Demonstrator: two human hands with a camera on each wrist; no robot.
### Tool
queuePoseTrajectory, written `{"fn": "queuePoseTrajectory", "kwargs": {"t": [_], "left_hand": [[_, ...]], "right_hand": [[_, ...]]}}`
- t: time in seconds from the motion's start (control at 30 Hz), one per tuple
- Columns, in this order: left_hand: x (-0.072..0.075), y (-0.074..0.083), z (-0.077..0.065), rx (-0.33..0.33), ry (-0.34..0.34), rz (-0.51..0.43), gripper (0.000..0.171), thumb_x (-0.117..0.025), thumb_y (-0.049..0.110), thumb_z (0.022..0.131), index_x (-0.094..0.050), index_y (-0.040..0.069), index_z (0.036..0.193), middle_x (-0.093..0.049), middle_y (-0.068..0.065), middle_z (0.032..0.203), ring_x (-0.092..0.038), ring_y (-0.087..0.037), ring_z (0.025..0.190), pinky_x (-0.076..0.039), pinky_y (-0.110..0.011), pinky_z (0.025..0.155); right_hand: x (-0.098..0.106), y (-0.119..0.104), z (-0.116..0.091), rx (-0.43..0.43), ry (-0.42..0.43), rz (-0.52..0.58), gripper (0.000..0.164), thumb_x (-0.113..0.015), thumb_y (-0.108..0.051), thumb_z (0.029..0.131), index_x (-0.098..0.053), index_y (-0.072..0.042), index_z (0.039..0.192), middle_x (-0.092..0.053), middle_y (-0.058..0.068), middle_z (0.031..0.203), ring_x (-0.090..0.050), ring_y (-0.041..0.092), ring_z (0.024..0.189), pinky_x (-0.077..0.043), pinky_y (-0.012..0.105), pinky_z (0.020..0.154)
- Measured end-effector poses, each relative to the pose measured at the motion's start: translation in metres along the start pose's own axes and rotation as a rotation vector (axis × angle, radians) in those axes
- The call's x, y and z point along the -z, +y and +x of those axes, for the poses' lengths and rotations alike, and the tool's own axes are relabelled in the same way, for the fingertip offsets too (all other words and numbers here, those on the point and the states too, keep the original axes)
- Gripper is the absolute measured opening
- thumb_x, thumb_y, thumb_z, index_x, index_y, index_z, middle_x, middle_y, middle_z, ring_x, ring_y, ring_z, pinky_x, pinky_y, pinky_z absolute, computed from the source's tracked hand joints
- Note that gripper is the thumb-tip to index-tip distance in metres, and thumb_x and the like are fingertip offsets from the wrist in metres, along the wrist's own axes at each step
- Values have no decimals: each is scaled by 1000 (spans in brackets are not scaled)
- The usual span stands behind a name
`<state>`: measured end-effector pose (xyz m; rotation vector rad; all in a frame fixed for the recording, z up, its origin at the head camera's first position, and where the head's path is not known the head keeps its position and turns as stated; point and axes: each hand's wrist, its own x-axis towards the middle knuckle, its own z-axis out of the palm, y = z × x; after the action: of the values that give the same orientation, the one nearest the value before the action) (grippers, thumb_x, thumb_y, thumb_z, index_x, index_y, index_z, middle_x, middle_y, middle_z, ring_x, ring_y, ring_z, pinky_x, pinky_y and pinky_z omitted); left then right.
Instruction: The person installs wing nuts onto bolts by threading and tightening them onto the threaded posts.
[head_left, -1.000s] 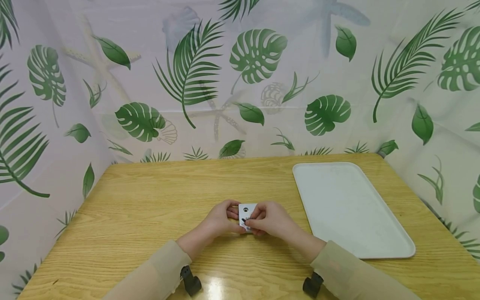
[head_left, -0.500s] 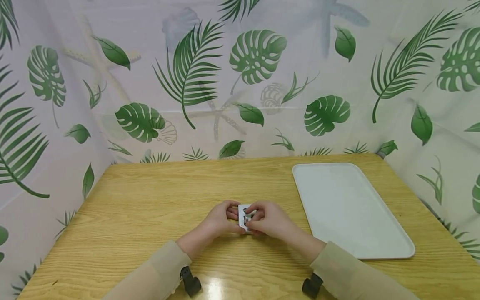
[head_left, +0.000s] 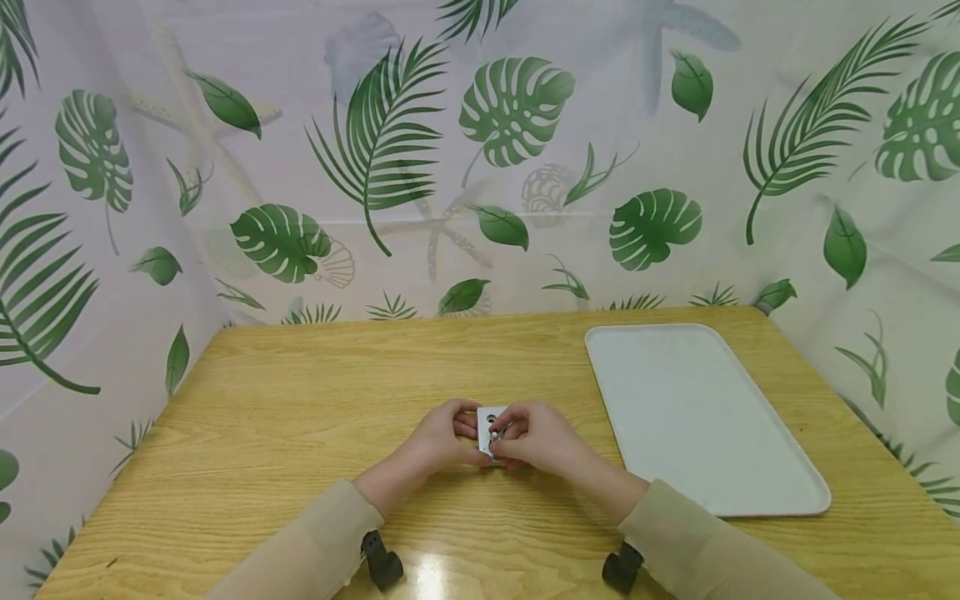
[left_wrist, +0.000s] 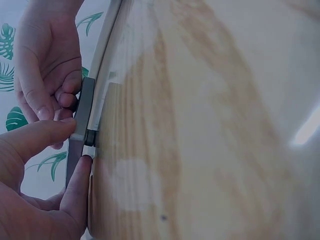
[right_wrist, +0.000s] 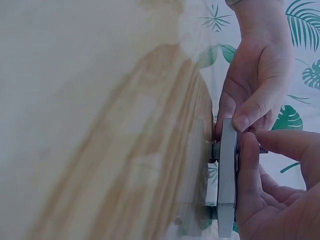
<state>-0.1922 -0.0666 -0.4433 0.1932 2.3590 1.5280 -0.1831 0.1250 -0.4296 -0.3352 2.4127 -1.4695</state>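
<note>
A small light-grey plate (head_left: 484, 427) stands low over the wooden table, seen nearly edge-on as a plate (right_wrist: 227, 175) in the right wrist view. My left hand (head_left: 444, 437) grips its left side, thumb on top and fingers underneath. My right hand (head_left: 542, 437) pinches a threaded bolt (right_wrist: 264, 150) sticking up from the plate's upper face; the fingertips hide most of it. Below the plate, dark bolt heads (right_wrist: 214, 152) rest close to the tabletop. A round hole or fitting (head_left: 492, 418) shows on the plate beyond my right fingertips.
A white rectangular tray (head_left: 697, 417) lies to the right on the wooden table (head_left: 315, 383). Behind and at the sides hangs a leaf-print cloth (head_left: 420, 167). Dark wrist cameras (head_left: 382, 565) hang below the beige sleeves (head_left: 315, 533).
My right thumb and index finger shift slightly about the bolt, parting and closing in again. The left hand and the plate stay in place.
</note>
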Motion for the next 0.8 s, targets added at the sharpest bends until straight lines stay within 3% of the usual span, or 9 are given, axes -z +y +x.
{"fn": "queuePoseTrajectory", "kwargs": {"t": [0.23, 0.6, 0.8], "left_hand": [[0, 1, 0, 1, 2, -6, 76, -88, -8, 78, -55, -3, 146, -69, -15, 120, -68, -23, 108, -57, -35, 95], [0, -2, 1, -8, -3, -8, 77, -89, -7, 78, -55, -3, 147, -69, -15, 118, -67, -22, 107, -57, -33, 94], [0, 0, -1, -9, 5, -5, 77, -89, -9, 77, -55, -3, 146, -69, -14, 118, -67, -21, 106, -57, -33, 93]], "right_hand": [[-1, -1, 0, -31, 37, 11, 17, -82, -4, 91, -70, 5, 98, -76, 11, 76, -70, 8, 62, -63, 30, 62], [2, 0, -3, -2, 43, -74, 19, -82, -7, 91, -66, -2, 82, -71, 5, 67, -66, 8, 58, -57, 24, 56], [4, 1, -3, 10, 40, -94, 14, -82, -8, 91, -70, -1, 93, -71, 4, 69, -66, 7, 58, -55, 24, 56]]}}
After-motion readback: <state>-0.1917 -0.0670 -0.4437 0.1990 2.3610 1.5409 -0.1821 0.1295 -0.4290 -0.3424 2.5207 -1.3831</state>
